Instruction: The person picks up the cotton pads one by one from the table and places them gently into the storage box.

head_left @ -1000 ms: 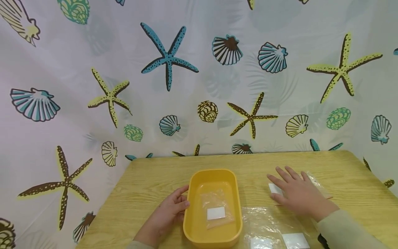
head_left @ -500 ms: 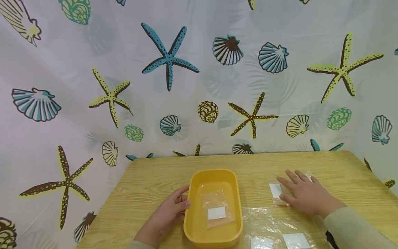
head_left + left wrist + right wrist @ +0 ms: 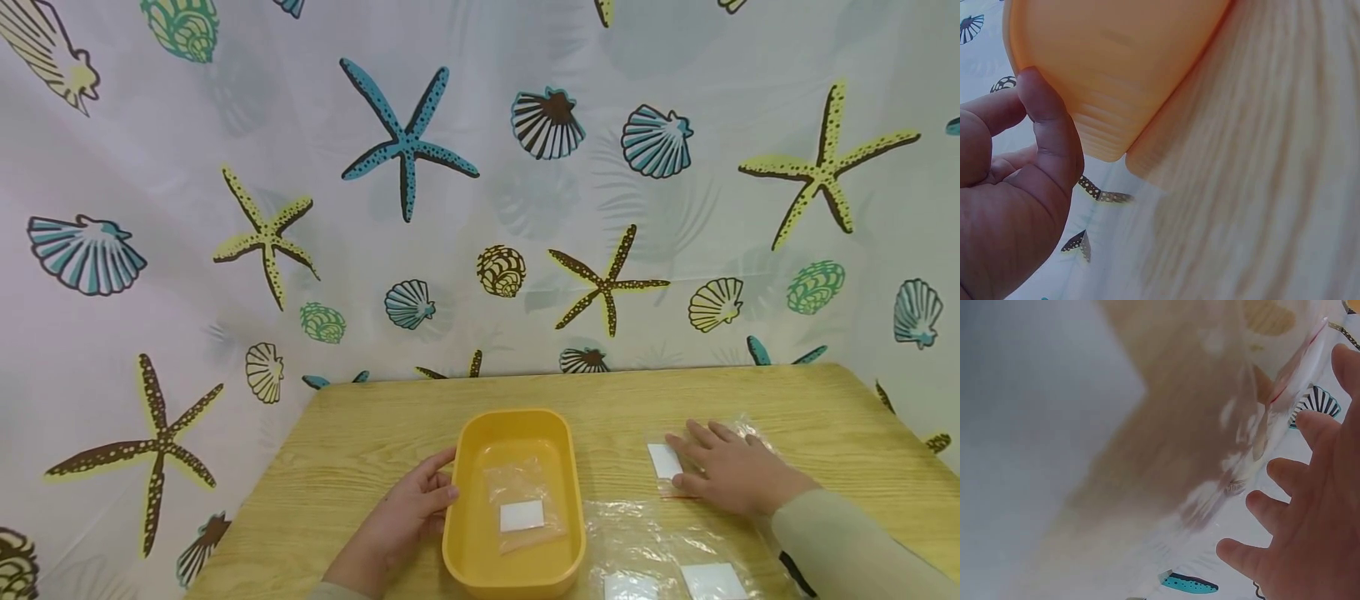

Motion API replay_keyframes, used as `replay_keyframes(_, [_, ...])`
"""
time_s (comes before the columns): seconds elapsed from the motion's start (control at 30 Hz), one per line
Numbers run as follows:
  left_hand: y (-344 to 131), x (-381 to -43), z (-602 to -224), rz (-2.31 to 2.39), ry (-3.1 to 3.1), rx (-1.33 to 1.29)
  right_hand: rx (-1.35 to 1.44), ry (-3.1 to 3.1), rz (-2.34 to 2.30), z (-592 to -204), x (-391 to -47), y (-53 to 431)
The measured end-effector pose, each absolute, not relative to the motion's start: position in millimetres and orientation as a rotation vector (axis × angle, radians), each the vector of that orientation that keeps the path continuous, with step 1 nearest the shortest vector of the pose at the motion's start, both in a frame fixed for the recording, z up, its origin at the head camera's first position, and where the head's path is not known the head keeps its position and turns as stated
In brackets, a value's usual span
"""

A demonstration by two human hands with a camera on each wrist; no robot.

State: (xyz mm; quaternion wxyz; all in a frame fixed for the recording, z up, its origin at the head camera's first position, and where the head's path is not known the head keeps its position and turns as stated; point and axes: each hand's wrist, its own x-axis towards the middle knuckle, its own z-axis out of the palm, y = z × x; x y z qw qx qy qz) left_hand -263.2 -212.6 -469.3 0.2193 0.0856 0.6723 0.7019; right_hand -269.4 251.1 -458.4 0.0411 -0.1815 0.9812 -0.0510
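In the head view my left hand [image 3: 408, 512] touches the outer left wall of a yellow plastic tray [image 3: 513, 575], thumb near the rim. No finger of it shows inside. The left wrist view gives the tray [image 3: 1129, 69] up close, with the thumb at its edge. A clear plastic bag [image 3: 517, 479] with a white label [image 3: 522, 515] lies in the tray. To the right, my right hand [image 3: 738, 471] lies over another clear bag [image 3: 753, 433] with a white label [image 3: 663, 461], covering part of it. Its fingers look spread in the right wrist view, beside blurred clear plastic [image 3: 1235, 444].
More clear bags [image 3: 622, 533] with white labels [image 3: 714, 581] lie at the near right of the tray, cut off by the frame's lower edge. All rest on a wood-grain table [image 3: 390, 417]. A curtain [image 3: 480, 192] printed with shells and starfish hangs behind it.
My right hand has shifted to the right over its bag and lowered slightly, uncovering the white label. The left hand and the tray have not visibly moved.
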Motion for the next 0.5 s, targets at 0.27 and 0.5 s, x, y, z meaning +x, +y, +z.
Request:
replay_keyframes(0.27, [-213.3, -263.2, -471.0, 1.958, 1.848, 0.250, -0.541, 2.972, -0.176, -457.2, -270.4, 251.5])
replay_keyframes(0.5, [-213.9, -264.5, -472.5, 1.964, 1.835, 0.255, -0.554, 2.960, -0.151, -459.4, -268.8, 249.1])
